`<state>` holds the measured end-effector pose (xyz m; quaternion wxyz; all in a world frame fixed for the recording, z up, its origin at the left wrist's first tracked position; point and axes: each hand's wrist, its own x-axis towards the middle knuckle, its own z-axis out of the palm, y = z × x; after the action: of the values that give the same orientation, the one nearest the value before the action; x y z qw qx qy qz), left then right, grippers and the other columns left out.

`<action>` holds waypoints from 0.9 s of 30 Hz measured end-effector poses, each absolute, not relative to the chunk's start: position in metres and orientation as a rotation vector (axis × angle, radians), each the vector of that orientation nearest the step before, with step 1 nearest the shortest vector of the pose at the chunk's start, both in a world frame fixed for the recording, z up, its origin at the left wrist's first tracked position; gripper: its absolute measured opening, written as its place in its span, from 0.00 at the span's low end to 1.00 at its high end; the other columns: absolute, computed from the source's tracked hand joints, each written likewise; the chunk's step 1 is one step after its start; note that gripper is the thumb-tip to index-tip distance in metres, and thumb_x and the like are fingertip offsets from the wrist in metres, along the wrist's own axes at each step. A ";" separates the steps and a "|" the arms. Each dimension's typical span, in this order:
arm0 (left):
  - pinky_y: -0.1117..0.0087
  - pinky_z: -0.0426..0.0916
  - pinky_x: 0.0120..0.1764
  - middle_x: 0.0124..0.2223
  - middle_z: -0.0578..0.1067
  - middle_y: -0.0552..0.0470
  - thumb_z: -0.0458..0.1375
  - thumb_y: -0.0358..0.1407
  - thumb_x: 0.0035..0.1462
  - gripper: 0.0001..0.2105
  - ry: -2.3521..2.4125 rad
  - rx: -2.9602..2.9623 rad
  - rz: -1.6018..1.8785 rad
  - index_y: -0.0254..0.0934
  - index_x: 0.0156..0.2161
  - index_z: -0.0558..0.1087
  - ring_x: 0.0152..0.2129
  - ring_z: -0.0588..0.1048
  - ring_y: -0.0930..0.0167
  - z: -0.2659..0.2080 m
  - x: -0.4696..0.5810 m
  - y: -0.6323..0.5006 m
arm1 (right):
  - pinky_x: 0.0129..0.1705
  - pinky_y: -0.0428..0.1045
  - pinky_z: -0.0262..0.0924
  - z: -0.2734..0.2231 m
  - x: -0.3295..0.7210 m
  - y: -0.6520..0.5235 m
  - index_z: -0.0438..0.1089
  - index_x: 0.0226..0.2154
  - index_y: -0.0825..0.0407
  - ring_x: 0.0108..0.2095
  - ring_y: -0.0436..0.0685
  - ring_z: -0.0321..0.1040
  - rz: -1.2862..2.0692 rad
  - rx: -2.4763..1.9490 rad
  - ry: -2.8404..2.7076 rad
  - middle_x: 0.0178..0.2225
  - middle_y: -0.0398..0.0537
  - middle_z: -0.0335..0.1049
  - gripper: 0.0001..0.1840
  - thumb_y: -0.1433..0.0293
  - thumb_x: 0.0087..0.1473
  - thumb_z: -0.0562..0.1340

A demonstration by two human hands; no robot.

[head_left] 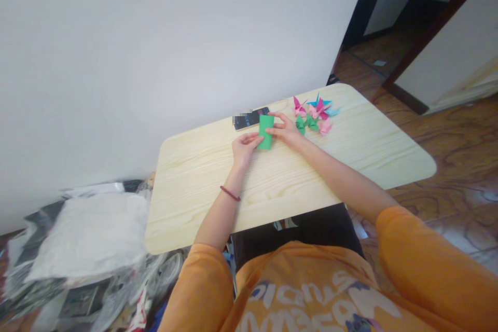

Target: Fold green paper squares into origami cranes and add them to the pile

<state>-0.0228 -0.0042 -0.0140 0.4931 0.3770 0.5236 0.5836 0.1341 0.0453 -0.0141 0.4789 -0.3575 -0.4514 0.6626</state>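
Note:
A green sheet of paper (266, 137), folded or curled into a narrow upright rectangle, is held between my two hands above the wooden-top table (202, 176). My left hand (245, 146) pinches its lower left edge with thumb and fingers. On the other side, my right hand (286, 129) grips the right edge, its thumb at the middle and fingers near the top. Just behind the paper lies a phone (249, 119) with its screen lit. Right of my right hand sits a cluster of folded paper cranes (311, 114) in pink, blue and green.
A white wall (175, 52) runs along the table's far edge. Plastic bags and a white bundle (93, 238) are piled on the floor at the left. To the right are wooden flooring (439, 150) and a dark-framed door (439, 46). A white cable (283, 105) lies near the phone.

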 end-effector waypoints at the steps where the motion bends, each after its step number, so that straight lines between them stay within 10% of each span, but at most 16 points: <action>1: 0.65 0.71 0.39 0.28 0.79 0.48 0.74 0.39 0.30 0.20 1.271 0.905 1.426 0.33 0.31 0.78 0.27 0.77 0.69 -0.014 -0.022 -0.004 | 0.42 0.51 0.68 -0.014 0.133 0.045 0.66 0.45 0.47 0.34 0.54 0.73 1.643 -0.867 -1.088 0.32 0.41 0.76 0.38 0.64 0.27 0.76; 27: 0.64 0.73 0.45 0.32 0.80 0.49 0.73 0.38 0.33 0.19 1.164 0.788 1.464 0.33 0.33 0.78 0.33 0.79 0.69 -0.011 -0.027 0.000 | 0.46 0.54 0.70 -0.012 0.138 0.044 0.75 0.40 0.54 0.34 0.58 0.77 1.793 -0.880 -1.305 0.33 0.48 0.80 0.30 0.71 0.28 0.76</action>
<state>-0.0269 -0.0003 -0.0113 0.5279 0.3298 0.4871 0.6126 0.1378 0.0444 -0.0125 0.3689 -0.3430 -0.5084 0.6984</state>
